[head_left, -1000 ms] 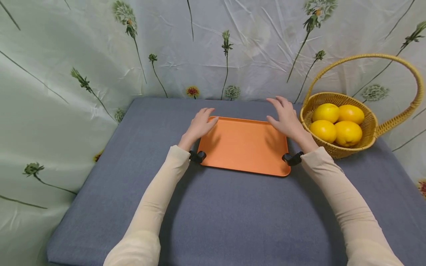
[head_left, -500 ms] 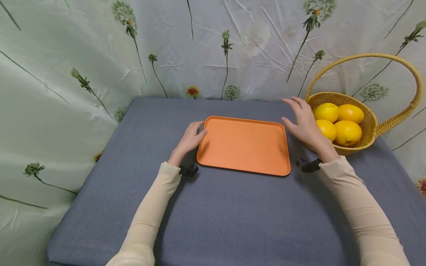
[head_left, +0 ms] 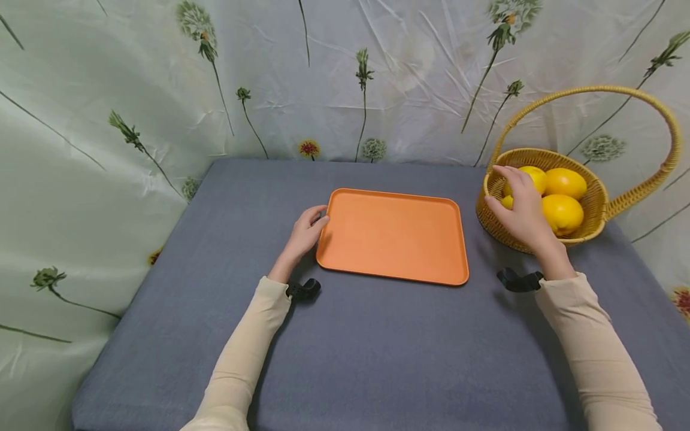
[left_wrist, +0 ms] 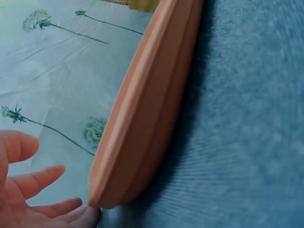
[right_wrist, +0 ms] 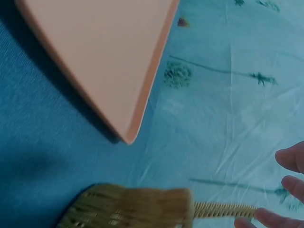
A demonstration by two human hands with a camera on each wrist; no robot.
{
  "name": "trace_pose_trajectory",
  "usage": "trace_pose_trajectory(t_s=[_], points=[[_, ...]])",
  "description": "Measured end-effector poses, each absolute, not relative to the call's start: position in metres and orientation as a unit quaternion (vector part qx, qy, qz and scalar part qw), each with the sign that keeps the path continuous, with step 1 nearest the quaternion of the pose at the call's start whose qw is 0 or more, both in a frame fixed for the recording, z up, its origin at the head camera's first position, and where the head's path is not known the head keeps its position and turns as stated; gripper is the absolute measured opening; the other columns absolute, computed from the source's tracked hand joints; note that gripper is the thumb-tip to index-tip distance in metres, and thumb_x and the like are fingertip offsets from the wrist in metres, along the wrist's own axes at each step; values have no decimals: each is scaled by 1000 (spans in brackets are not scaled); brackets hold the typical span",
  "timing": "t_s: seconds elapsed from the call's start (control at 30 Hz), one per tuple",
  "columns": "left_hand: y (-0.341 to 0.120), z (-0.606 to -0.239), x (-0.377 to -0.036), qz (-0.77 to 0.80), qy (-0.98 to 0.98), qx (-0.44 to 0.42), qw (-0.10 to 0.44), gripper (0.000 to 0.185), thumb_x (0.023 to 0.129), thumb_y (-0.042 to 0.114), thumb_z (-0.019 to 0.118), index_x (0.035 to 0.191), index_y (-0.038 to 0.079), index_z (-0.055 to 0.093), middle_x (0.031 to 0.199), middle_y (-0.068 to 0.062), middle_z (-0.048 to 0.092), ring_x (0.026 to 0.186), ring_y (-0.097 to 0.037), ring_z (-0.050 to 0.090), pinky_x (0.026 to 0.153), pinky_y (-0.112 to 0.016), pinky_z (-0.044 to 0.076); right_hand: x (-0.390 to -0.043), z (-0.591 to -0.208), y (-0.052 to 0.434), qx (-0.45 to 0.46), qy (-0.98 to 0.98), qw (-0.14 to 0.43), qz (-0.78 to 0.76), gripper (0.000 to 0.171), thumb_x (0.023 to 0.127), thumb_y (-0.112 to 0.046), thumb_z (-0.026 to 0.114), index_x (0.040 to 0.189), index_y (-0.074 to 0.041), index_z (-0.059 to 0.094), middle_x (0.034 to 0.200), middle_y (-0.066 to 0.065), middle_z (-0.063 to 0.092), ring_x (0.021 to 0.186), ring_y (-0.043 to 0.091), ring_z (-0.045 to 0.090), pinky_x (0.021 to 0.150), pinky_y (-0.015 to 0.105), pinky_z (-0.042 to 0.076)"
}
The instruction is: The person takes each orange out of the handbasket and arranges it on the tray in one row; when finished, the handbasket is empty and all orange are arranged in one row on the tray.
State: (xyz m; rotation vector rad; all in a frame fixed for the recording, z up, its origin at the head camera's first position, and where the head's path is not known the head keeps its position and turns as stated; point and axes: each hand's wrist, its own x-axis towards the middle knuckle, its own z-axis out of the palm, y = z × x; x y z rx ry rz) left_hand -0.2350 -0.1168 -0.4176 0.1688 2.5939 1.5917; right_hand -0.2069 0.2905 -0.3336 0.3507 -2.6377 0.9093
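An orange rectangular tray (head_left: 393,236) lies flat on the grey-blue covered table. My left hand (head_left: 305,232) is at the tray's left edge, its fingers relaxed and close by the rim; the left wrist view shows the fingers (left_wrist: 38,183) spread beside the tray's corner, holding nothing. Over the left part of a yellow wicker basket (head_left: 598,218) hovers my right hand (head_left: 524,209), fingers loosely bent and thumb apart, gripping nothing. Several yellow, lemon-like fruits (head_left: 563,214) lie in the basket, partly hidden by this hand.
The basket's tall arched handle (head_left: 671,134) rises above the fruit at the right. Behind the table (head_left: 377,353) hangs a pale curtain (head_left: 420,78) printed with dandelions, which also runs along the left side.
Both hands have moved apart from over the tray. The right has gone right to above the basket, and the left has drawn back and down to the tray's left edge.
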Motion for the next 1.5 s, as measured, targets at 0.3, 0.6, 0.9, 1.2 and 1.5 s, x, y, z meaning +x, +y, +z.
trace_pose_trajectory(t_s=[0.3, 0.6, 0.9, 1.2, 1.5], points=[[-116, -426, -233, 612, 789, 39, 35, 40, 99, 8, 39, 138, -1, 43, 146, -21, 39, 138, -32, 36, 114, -45, 34, -199, -348, 314, 37, -910, 198, 363, 56, 90, -17, 54, 142, -7, 38, 138, 26, 40, 113, 40, 46, 76, 11, 42], [-113, -432, -230, 600, 797, 59, 33, 39, 98, 6, 43, 135, -4, 46, 148, -21, 37, 140, -31, 33, 117, -44, 29, -192, -359, 330, -54, -903, 224, 363, 55, 90, -16, 49, 142, -6, 38, 138, 24, 44, 110, 39, 45, 86, 30, 39], [-115, -433, -231, 578, 814, 55, 31, 39, 98, 10, 43, 135, -4, 47, 148, -20, 37, 142, -31, 29, 119, -43, 24, -199, -362, 339, -40, -927, 157, 337, 62, 91, -18, 47, 146, 1, 25, 132, 37, 38, 112, 50, 38, 89, 59, 31], [-115, -434, -229, 557, 825, 79, 48, 41, 97, 5, 42, 138, -5, 42, 150, -22, 33, 142, -33, 28, 118, -45, 26, -203, -364, 344, -45, -948, 86, 302, 66, 94, -27, 44, 147, 4, 19, 133, 41, 34, 118, 57, 30, 94, 67, 25], [-119, -435, -231, 553, 827, 91, 44, 46, 92, -4, 43, 138, -6, 41, 150, -21, 32, 140, -31, 34, 116, -41, 30, -211, -362, 341, -5, -964, 57, 258, 67, 93, -31, 47, 144, 6, 24, 132, 42, 35, 118, 58, 32, 92, 66, 29]])
